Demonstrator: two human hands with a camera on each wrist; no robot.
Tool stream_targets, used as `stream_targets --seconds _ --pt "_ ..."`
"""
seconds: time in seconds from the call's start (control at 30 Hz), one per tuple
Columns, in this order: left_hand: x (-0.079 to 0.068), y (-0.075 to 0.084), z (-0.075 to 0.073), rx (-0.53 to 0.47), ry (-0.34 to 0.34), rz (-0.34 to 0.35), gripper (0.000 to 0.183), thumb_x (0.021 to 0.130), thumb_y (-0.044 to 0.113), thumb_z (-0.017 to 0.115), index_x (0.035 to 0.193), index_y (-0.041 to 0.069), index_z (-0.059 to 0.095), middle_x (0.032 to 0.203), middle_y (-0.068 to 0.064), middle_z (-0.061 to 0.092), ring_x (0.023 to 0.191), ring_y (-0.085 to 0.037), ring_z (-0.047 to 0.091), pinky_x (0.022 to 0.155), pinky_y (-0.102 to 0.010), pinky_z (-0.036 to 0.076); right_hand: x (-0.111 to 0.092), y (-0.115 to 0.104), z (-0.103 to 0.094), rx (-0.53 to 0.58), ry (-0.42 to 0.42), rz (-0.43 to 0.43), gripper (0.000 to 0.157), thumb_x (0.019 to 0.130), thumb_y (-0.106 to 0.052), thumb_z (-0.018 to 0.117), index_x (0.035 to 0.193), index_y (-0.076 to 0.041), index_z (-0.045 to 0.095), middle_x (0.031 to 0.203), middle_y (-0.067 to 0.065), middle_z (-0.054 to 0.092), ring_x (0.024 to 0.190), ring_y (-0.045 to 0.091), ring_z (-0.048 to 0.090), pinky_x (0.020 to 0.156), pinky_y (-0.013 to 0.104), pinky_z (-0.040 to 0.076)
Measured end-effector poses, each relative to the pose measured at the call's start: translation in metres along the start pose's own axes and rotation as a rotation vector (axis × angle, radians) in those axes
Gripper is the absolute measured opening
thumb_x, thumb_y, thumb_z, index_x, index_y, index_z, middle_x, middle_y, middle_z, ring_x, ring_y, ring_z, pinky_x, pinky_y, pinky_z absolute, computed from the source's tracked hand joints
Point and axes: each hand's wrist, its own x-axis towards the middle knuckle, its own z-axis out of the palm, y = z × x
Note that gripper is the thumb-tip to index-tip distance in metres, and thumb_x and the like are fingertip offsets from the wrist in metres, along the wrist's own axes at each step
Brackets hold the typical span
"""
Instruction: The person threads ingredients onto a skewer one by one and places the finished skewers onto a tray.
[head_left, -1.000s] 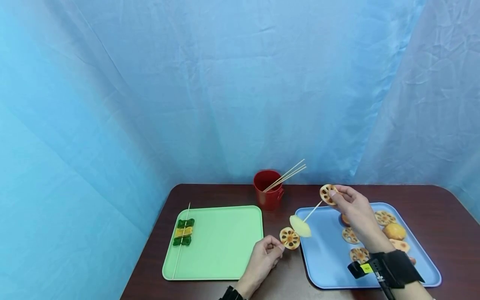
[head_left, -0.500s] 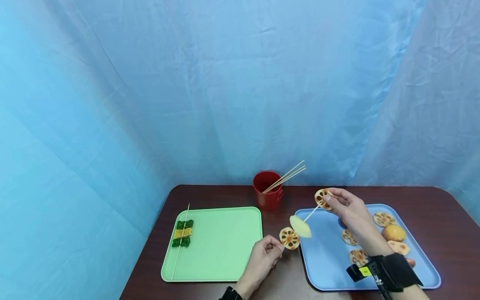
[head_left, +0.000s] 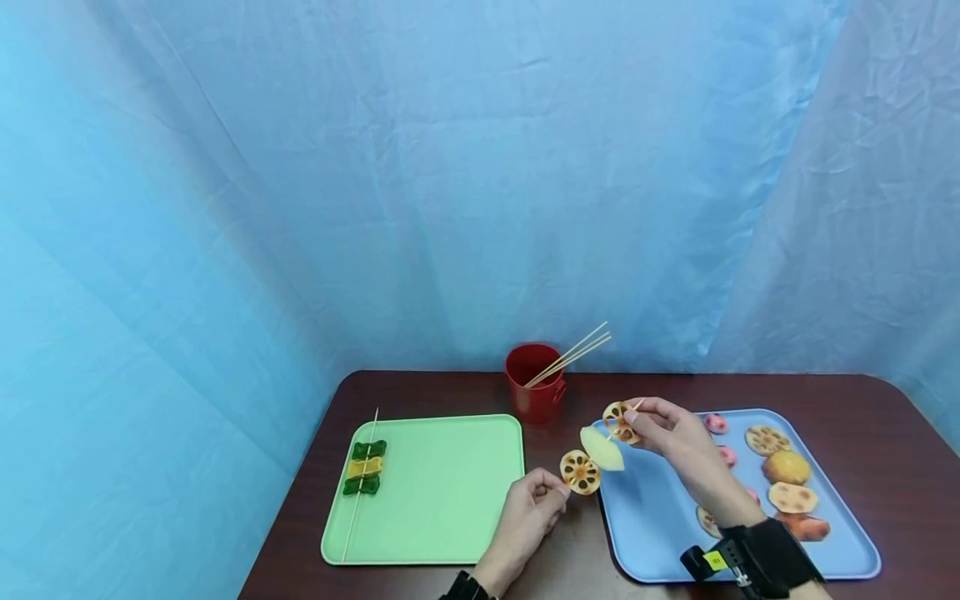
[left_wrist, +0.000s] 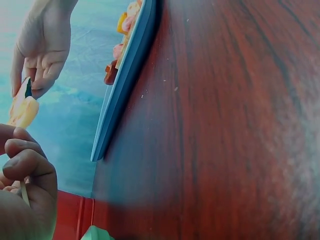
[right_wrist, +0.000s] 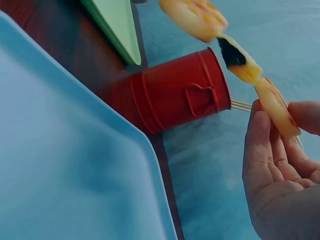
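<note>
My left hand (head_left: pixel 528 512) pinches the lower end of a bamboo skewer (left_wrist: pixel 24 194). On that skewer, closest to these fingers, sits a browned lotus root slice (head_left: pixel 580 472). A pale yellow-green wedge (head_left: pixel 602 450) follows it; the right wrist view shows a dark patch on the wedge (right_wrist: pixel 234 55). Between thumb and fingers, my right hand (head_left: pixel 690 454) holds a second lotus root slice (right_wrist: pixel 275 107) on the upper part of the skewer, right beside the wedge. The skewer's tip (head_left: pixel 638 405) pokes out beyond this slice. Both hands are above the table, between two trays.
A green tray (head_left: pixel 450 500) at left bears a skewer with green and yellow pieces (head_left: pixel 366 468). Behind stands a red bucket (head_left: pixel 536 400) with several bamboo skewers (head_left: pixel 573 357). Under my right arm, a blue tray (head_left: pixel 652 533) holds lotus slices, a yellow lump (head_left: pixel 787 467) and pink pieces.
My right hand has moved left and down, bringing its lotus root slice from beyond the skewer's tip onto the skewer, up close to the wedge. My left hand has stayed nearly still.
</note>
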Motion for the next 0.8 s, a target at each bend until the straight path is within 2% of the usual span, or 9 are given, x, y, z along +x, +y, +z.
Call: stream_targets --seconds 0.2,0.47,0.63,0.7,0.8 --pt "-0.0003 -0.0002 0.0019 0.011 0.027 0.027 0.011 0.098 0.010 0.065 0.090 0.002 0.064 0.070 0.000 0.058 0.050 -0.007 0.039 0.046 -0.020 0.031 0.0002 0.0032 0.0077 -0.018 0.025 0.033 0.047 0.103 -0.032 0.066 0.127 0.007 0.056 0.111 0.010 0.070 0.093 0.011 0.068 0.085 0.035 0.059" --pt "0.0002 0.0014 0.0023 0.031 0.065 0.026 0.010 0.096 0.007 0.065 0.092 -0.002 0.065 0.069 0.000 0.058 0.050 -0.007 0.040 0.046 -0.021 0.033 0.0022 0.0047 0.0092 -0.045 0.028 0.106 0.051 0.101 -0.040 0.068 0.125 0.004 0.058 0.107 0.010 0.072 0.095 0.015 0.069 0.088 0.035 0.058" --pt "0.0001 0.0037 0.0010 0.040 0.039 0.013 0.005 0.093 0.004 0.067 0.094 -0.001 0.066 0.071 0.000 0.059 0.054 -0.010 0.045 0.049 -0.021 0.037 0.0031 0.0046 0.0085 -0.026 0.020 0.073 0.048 0.102 -0.037 0.067 0.123 0.005 0.058 0.107 0.009 0.072 0.095 0.013 0.069 0.087 0.035 0.058" --pt "0.0004 0.0045 -0.0013 0.080 0.025 0.021 0.003 0.092 0.004 0.069 0.093 0.001 0.068 0.071 0.001 0.062 0.057 -0.012 0.051 0.050 -0.022 0.039 0.0029 0.0049 0.0080 -0.028 0.024 0.046 0.043 0.102 -0.034 0.067 0.120 0.005 0.058 0.106 0.009 0.072 0.092 0.012 0.069 0.085 0.034 0.059" --pt "0.0019 0.0037 -0.0054 0.160 0.040 0.063 0.004 0.093 0.006 0.072 0.091 0.003 0.071 0.072 0.001 0.068 0.060 -0.016 0.059 0.052 -0.021 0.044 0.0023 0.0052 0.0079 -0.033 0.033 0.019 0.038 0.102 -0.031 0.068 0.115 0.004 0.060 0.105 0.008 0.073 0.089 0.012 0.070 0.082 0.033 0.059"
